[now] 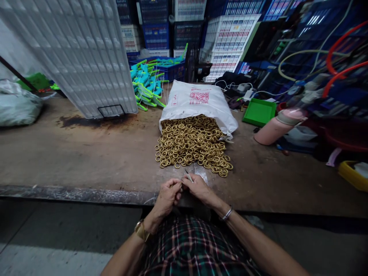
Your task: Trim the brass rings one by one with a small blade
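Note:
At the front edge of the table, my left hand [169, 195] is closed in a pinch. Whatever sits between its fingertips is too small and too covered to make out. Close beside it, my right hand [199, 188] grips a small knife [189, 175] with a pale handle, its dark pointed tip slanting up and away from me. The fingertips of both hands meet or nearly meet. Just beyond them lies a heap of gold-coloured rings [192, 145], spilling from the mouth of a white woven sack [198, 99] with red print.
A tall ribbed translucent panel [86, 57] stands at the left of the table [109, 153]. Behind are turquoise-and-green plastic pieces [148, 82] and stacked crates [227, 36]. To the right are a green tray [259, 112], a pink bottle [276, 126] and a yellow container [352, 174].

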Action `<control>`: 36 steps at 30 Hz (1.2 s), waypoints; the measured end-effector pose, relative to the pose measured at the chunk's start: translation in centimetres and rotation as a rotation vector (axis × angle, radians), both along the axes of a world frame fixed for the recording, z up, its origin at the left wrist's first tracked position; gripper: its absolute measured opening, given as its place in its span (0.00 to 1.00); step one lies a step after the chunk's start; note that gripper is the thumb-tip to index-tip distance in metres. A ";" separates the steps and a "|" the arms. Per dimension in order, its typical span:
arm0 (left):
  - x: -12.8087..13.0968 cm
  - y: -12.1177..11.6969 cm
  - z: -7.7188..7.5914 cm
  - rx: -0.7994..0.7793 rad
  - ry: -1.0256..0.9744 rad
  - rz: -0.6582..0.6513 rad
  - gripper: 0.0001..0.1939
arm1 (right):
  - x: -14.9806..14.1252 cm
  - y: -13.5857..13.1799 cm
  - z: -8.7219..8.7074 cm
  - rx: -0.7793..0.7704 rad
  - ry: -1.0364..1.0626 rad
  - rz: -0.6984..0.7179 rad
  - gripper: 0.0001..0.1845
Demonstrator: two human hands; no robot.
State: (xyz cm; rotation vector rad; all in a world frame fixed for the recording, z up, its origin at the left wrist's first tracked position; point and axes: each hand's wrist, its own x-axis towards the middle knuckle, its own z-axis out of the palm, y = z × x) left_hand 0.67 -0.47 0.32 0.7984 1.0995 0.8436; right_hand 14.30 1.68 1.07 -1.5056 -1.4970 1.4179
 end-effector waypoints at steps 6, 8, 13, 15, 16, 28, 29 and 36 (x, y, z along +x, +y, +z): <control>0.1 0.0 -0.3 -0.092 -0.188 -0.009 0.15 | -0.1 0.0 -0.1 0.010 0.012 0.025 0.11; 0.0 -0.1 -0.3 -0.092 -0.216 -0.002 0.15 | -0.1 0.0 0.0 -0.014 0.047 0.023 0.12; -0.1 -0.2 -0.1 -0.085 -0.277 -0.008 0.15 | 0.0 0.2 0.0 -0.055 0.087 0.007 0.11; -0.1 -0.2 0.1 -0.085 -0.282 -0.002 0.15 | 0.1 0.2 -0.1 -0.005 0.034 0.001 0.11; -0.1 -0.2 0.1 -0.082 -0.278 0.010 0.16 | 0.2 0.2 -0.2 0.040 -0.020 -0.005 0.12; -0.1 -0.4 -0.5 0.091 0.070 0.073 0.15 | 0.1 -1.3 -0.3 0.381 -0.816 0.357 0.14; -0.1 -0.4 -0.4 0.090 0.071 0.071 0.15 | 0.0 -1.3 -0.2 0.373 -0.834 0.367 0.14; -1.1 -2.1 2.1 0.055 -0.028 -0.219 0.15 | 1.1 0.5 -0.7 0.321 -0.978 0.306 0.14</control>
